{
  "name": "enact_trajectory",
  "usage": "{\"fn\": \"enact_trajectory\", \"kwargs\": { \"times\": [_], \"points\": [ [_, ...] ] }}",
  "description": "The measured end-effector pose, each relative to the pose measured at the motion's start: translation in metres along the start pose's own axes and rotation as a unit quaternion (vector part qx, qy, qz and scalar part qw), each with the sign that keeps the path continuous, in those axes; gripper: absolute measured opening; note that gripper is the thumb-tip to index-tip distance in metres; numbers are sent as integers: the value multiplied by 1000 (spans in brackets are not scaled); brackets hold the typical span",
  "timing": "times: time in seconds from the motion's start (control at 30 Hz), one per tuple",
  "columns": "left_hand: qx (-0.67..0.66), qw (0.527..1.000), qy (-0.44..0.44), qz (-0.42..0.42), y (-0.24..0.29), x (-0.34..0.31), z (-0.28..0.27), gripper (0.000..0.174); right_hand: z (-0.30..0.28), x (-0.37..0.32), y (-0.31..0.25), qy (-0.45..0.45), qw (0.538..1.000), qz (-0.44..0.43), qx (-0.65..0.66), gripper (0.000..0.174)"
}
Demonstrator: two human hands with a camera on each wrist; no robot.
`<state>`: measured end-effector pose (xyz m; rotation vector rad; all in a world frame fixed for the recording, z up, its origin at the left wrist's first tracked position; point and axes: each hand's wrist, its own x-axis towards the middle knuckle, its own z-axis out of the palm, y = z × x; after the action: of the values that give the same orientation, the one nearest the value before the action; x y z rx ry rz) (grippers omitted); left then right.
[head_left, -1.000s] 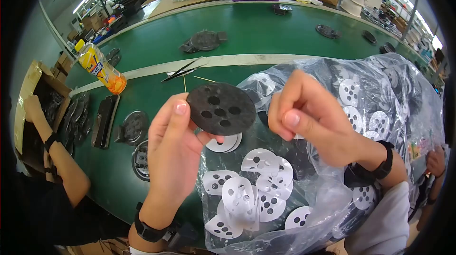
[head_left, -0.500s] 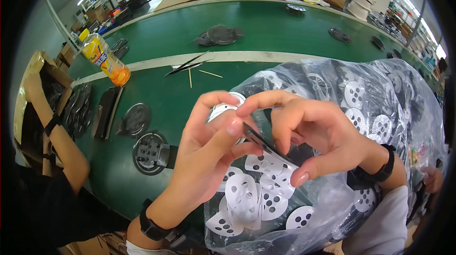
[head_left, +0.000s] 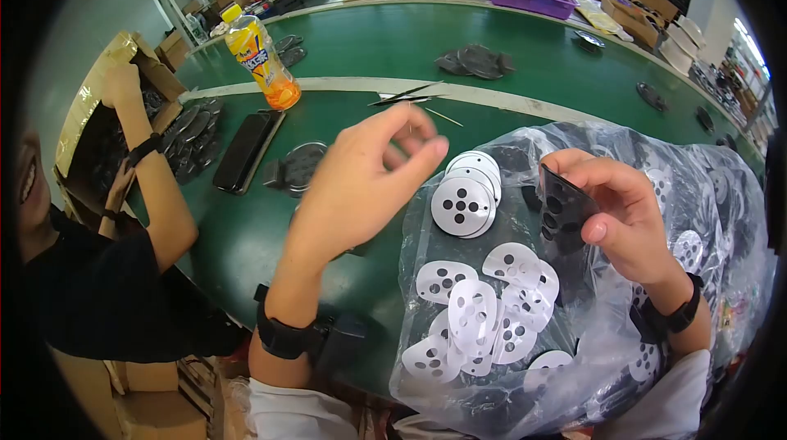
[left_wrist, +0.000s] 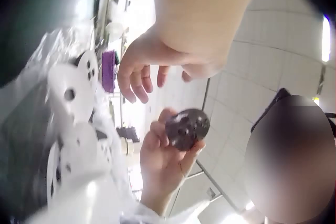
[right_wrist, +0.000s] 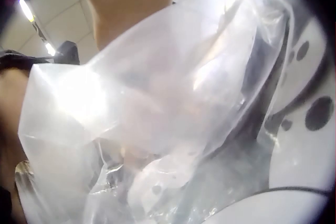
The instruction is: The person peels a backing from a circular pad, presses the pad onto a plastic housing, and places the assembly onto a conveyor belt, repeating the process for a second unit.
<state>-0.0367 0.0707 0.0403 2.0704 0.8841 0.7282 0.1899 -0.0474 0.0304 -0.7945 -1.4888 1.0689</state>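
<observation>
A dark disc with several holes [head_left: 564, 212] [left_wrist: 185, 129] is pinched at its edge by my right hand [head_left: 621, 215] [left_wrist: 161, 167], tilted above the clear plastic bag [head_left: 525, 138]. Apart from the disc, my left hand [head_left: 357, 182] [left_wrist: 157, 58] hangs in the air over the green table, fingers loosely bent and nothing visible in them. Between the hands, below, lie stacked white discs with holes [head_left: 461, 206]. More white pieces [head_left: 473, 317] are scattered on the bag. In the right wrist view, plastic [right_wrist: 152, 87] hides most of my right hand.
On the left stand a juice bottle [head_left: 261, 61], a black case [head_left: 248, 151] and an open carton of dark parts [head_left: 90, 133], with another person's arm [head_left: 160, 170] reaching in. Tweezers-like tools and thin sticks [head_left: 444, 117] lie beyond the hands; a purple bin [head_left: 531, 0] is farther back.
The disc, held in my left hand at first and then between both hands, is now in my right hand alone. My left hand has let go and moved away to the left. The view has shifted left.
</observation>
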Motion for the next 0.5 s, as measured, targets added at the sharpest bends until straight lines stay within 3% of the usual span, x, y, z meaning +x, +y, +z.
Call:
{"fn": "enact_trajectory", "kwargs": {
  "times": [0.03,0.1,0.17,0.23,0.3,0.37,0.4,0.43,0.47,0.5],
  "points": [
    [245,969,22,22,-2,-3,-8,40,1,-1,-1,6,1000,10,5,38],
    [452,886,-12,-107,-7,-19,-12,46,4,0,-5,12,1000,8,4,37],
    [495,822,-135,-246,-4,-8,-11,41,5,0,-7,23,1000,9,1,36],
    [484,841,-151,-190,-22,-8,-7,37,2,0,-10,-2,1000,8,-17,34],
    [471,857,-165,-127,-33,-14,-8,33,5,2,-11,30,1000,5,7,31],
    [475,879,8,38,-37,-21,-8,21,2,2,-9,35,999,16,33,29],
    [399,917,26,-12,-12,-16,-9,16,1,3,-8,39,998,17,53,28],
    [397,918,23,-3,2,-14,-6,16,1,3,-8,47,998,16,49,28],
    [231,970,75,11,13,-11,-2,19,1,3,-8,50,996,18,66,28],
    [55,991,123,22,19,-8,3,24,1,4,-8,50,995,21,83,28]
  ]
}}
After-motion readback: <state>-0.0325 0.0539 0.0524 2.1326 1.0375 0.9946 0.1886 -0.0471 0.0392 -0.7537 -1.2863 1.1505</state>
